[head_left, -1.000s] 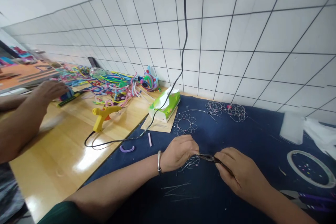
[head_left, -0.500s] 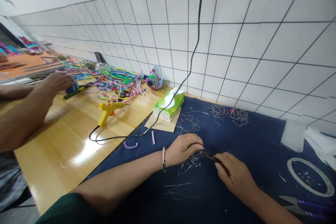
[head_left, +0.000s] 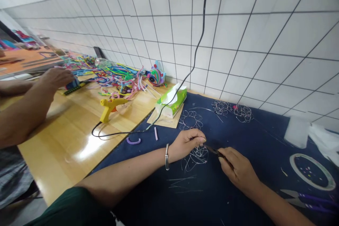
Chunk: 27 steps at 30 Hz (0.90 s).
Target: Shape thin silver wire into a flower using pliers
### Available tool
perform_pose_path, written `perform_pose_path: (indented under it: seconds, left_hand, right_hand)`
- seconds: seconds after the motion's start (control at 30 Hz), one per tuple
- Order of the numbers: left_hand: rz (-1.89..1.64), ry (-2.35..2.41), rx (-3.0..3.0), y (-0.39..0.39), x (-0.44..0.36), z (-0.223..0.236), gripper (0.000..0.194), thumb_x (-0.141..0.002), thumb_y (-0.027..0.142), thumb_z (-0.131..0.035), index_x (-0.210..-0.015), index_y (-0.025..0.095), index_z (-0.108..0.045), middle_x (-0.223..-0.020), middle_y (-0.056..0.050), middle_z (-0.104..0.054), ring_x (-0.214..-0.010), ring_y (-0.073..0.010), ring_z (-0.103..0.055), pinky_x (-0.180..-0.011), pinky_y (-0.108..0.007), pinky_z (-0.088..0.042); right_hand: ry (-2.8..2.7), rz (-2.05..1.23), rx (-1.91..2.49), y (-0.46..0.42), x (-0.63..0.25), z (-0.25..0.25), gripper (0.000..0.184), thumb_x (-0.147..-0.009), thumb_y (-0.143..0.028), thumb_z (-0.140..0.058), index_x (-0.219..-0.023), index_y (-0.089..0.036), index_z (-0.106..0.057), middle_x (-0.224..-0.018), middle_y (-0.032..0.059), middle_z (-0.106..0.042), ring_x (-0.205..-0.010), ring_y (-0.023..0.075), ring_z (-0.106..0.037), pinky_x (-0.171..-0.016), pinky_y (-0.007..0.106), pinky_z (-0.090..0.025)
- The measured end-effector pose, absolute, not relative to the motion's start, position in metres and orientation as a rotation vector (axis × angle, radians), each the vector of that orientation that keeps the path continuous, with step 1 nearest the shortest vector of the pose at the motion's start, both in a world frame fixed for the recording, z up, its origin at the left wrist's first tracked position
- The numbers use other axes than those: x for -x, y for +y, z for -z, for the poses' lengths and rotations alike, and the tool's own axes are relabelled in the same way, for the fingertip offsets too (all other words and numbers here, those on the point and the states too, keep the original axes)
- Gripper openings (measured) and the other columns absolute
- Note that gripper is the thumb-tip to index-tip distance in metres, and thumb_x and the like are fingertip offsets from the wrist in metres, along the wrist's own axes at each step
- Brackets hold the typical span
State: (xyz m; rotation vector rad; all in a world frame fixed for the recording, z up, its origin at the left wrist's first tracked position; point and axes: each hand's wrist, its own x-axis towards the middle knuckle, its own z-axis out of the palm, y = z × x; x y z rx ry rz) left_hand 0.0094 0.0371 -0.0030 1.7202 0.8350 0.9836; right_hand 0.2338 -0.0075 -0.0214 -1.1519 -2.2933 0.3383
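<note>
My left hand (head_left: 186,144) is closed, thumb and forefinger pinching a thin silver wire piece. Looped wire flowers (head_left: 198,156) hang just below those fingers, over the dark blue cloth (head_left: 238,197). My right hand (head_left: 238,169) is wrapped round a pair of dark pliers (head_left: 221,154). Their jaws point left and reach close to my left fingertips; whether they bite on the wire is too small to tell. Behind my left hand lies a ring-shaped wire flower (head_left: 191,119). Several straight wire lengths (head_left: 182,183) rest on the cloth nearer to me.
A tissue pack (head_left: 172,100) stands near the wall. To the left are a yellow glue gun (head_left: 107,109), colourful pipe cleaners (head_left: 124,77) and another person's hand (head_left: 57,77). Wire bundles (head_left: 242,113), a white ring (head_left: 292,164) and purple-handled scissors (head_left: 315,201) lie right.
The view has tipped down slightly. More of the looped wire now shows below my left hand, and the plier jaws sit slightly lower beside the fingertips. Both hands keep their grip.
</note>
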Motion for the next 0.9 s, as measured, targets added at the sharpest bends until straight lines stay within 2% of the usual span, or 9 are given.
perform_pose_path:
  seconds: [0.17, 0.9]
  left_hand:
    - [-1.037, 0.826, -1.963, 0.037, -0.009, -0.001, 0.019, -0.085, 0.027, -0.049, -0.079, 0.013, -0.06, -0.074, -0.003, -0.059, -0.069, -0.0093, -0.053, -0.067, -0.022, -0.043]
    - [-1.034, 0.665, -2.353, 0.041, -0.006, 0.0, 0.018, -0.088, 0.025, -0.044, -0.085, 0.014, -0.058, -0.077, -0.005, -0.063, -0.073, -0.0111, -0.055, -0.069, -0.024, -0.046]
  right_hand:
    - [-2.307, -0.392, 1.163, -0.005, -0.234, 0.017, 0.022, -0.085, -0.022, -0.041, -0.102, -0.02, -0.054, -0.084, 0.004, -0.057, -0.075, 0.0132, -0.055, -0.071, 0.028, -0.047]
    - [-2.315, -0.519, 1.025, -0.001, -0.239, 0.01, 0.026, -0.085, -0.023, -0.041, -0.107, -0.021, -0.054, -0.089, 0.0052, -0.059, -0.079, 0.0137, -0.056, -0.07, 0.028, -0.049]
